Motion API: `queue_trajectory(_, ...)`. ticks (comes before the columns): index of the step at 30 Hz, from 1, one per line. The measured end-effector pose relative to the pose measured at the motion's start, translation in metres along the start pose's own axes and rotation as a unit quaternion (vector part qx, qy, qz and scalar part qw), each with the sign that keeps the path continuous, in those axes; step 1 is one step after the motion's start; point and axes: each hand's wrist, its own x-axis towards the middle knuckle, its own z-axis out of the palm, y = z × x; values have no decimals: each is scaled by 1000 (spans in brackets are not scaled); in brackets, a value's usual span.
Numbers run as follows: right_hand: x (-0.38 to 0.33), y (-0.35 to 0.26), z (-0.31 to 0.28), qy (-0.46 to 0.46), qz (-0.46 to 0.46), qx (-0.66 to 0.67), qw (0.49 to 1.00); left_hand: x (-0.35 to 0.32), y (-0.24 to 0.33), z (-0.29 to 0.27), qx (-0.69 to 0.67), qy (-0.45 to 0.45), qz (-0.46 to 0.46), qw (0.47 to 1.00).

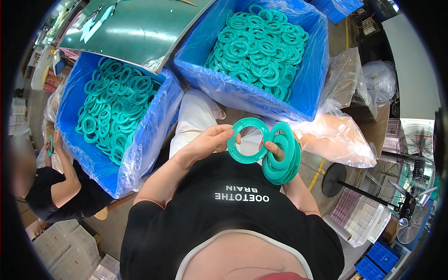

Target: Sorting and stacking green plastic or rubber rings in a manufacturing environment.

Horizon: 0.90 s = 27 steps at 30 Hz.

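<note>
A single flat teal plastic ring [238, 155] with small holes round its band is held upright in front of my chest. My left hand [212, 141] pinches its left edge, with a fingertip showing through the opening. Just to the right, my right hand [276, 151] grips several teal rings [290, 163] in an overlapping, fanned bunch. Fingers of that hand poke through their openings, while the rings hide most of its palm. The single ring's right edge meets this bunch near my right fingers.
Ahead, a plastic-lined blue bin [313, 70] holds a heap of teal rings; another lined blue bin [70, 100] stands left. A green-topped table [140, 35] overhangs between them. A co-worker [63, 186] sits at far left, holding a teal ring. Right are a fan [413, 205] and plastic-wrapped cartons [343, 81].
</note>
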Motion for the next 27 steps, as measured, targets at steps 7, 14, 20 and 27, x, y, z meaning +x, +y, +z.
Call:
queue_trajectory(7,-3,11,-15,40,43,-55,997,21,-12,3,239,184,90,949)
queue_trajectory(14,-7,19,-24,44,58,-53,996,31,-11,7,560,274,239,745)
queue_trajectory(20,-2,-18,-78,190,-176,55,964,32,2,8,392,267,214,854)
queue_trajectory(27,19,-62,-133,-68,-207,609,763,27,-16,-16,-71,110,35,991)
